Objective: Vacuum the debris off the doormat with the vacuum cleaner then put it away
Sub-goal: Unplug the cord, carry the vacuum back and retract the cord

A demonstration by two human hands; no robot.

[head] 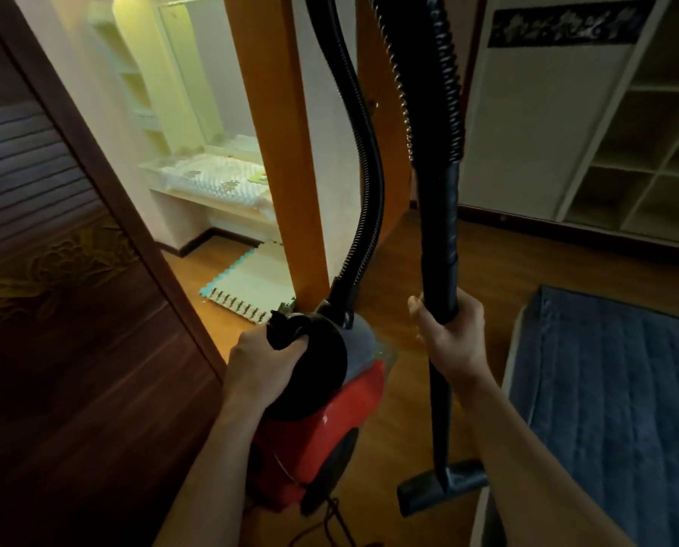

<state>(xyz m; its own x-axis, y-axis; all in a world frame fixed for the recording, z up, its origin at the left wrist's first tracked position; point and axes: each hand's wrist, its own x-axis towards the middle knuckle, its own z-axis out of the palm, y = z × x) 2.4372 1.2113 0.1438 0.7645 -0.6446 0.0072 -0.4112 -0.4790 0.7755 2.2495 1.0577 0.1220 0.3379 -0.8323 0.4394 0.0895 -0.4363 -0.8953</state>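
A red and black vacuum cleaner (330,424) hangs off the wooden floor, lifted by its black top handle, which my left hand (262,365) grips. My right hand (450,337) is closed around the black wand (440,230), held upright. The wand's floor nozzle (442,489) hovers low near the bed's edge. The ribbed black hose (363,159) loops up out of frame and comes back down to the wand. A pale foam mat with a teal toothed edge (247,284) lies on the floor past the doorway. A thin red cord (335,523) trails below the vacuum body.
A dark carved wooden door (65,309) fills the left. An orange door frame (286,152) stands straight ahead, with a lit room and white counter (211,179) beyond. A blue quilted mattress (614,408) lies at right. White cubby shelves (645,159) line the far right wall.
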